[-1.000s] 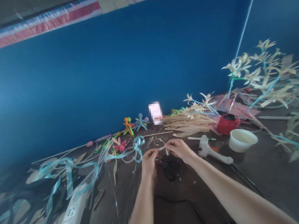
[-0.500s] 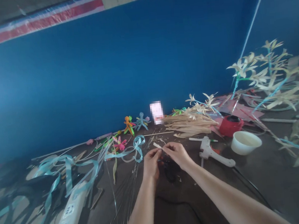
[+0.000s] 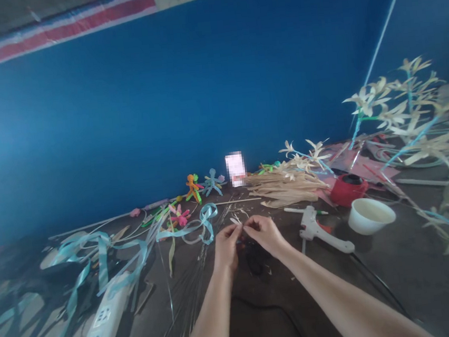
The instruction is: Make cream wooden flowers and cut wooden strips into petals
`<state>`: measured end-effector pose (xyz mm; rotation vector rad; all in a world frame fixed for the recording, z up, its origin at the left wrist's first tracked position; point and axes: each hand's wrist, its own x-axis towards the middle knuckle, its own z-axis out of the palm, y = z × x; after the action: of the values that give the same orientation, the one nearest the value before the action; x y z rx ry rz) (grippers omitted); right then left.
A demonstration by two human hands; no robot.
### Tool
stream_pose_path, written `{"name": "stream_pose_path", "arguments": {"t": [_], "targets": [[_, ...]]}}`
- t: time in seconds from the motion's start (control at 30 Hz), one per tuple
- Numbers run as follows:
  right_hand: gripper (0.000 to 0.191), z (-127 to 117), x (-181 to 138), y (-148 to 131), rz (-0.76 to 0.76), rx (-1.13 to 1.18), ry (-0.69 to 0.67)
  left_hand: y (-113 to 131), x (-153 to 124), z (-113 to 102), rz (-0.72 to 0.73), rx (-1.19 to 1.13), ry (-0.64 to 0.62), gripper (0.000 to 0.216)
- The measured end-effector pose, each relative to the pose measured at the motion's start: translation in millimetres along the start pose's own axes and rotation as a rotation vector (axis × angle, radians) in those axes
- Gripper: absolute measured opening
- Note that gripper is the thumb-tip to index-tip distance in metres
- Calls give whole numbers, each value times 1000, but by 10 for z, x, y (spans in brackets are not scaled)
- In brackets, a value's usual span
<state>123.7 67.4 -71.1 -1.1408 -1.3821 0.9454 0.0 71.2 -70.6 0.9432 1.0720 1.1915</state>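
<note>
My left hand point(image 3: 227, 242) pinches a small pale strip point(image 3: 235, 221), which looks like a piece of dried husk, near the middle of the dark table. Close beside it, the fingertips of my right hand point(image 3: 263, 233) are pressed together at the strip's lower end; what they grip is too small to make out. A white hot glue gun point(image 3: 321, 232) lies to the right of my right hand. Beyond both hands rests a bundle of dried husk strips point(image 3: 290, 186). Thin wires point(image 3: 192, 288) lie left of my left forearm.
At right stand a white tub point(image 3: 371, 217), a red container point(image 3: 348, 191) and pale husk flowers point(image 3: 394, 112) on blue stems. To the left are blue ribbon point(image 3: 103, 249), a power strip point(image 3: 102, 323) and pipe-cleaner figures point(image 3: 192, 187). A blue wall point(image 3: 162, 100) rises behind.
The pale strip between my fingers has tilted slightly, and my right fingertips have shifted a little. The view has turned slightly; the things on the table stay put.
</note>
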Motion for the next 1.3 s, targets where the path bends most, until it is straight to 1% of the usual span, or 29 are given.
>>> {"name": "stream_pose_path", "arguments": {"t": [0.17,0.3,0.4,0.57,0.73,0.87,1.03,1.17,1.3], "targets": [[16,-12,13,11,13,-12,41,10,-19,25,19,25,-8,33],[13,-10,11,4,-27,-58,30,5,-20,31,37,73,47,27],[11,-5,-9,-13,-76,-129,42,-6,-6,23,37,89,65,24],[9,-5,-54,-54,-152,-321,86,-24,-2,22,94,206,103,26],[9,-9,-77,-82,-195,-504,113,-34,-18,34,103,208,60,27],[9,-13,-81,-87,-201,-581,111,-22,-36,44,99,176,19,29],[10,-9,-89,-84,-237,-661,118,-13,-47,48,99,179,-1,31],[10,-1,-107,-104,-252,-687,103,-18,-33,36,114,205,32,31],[6,-6,-113,-133,-235,-603,56,-7,-17,23,163,239,64,25]]}}
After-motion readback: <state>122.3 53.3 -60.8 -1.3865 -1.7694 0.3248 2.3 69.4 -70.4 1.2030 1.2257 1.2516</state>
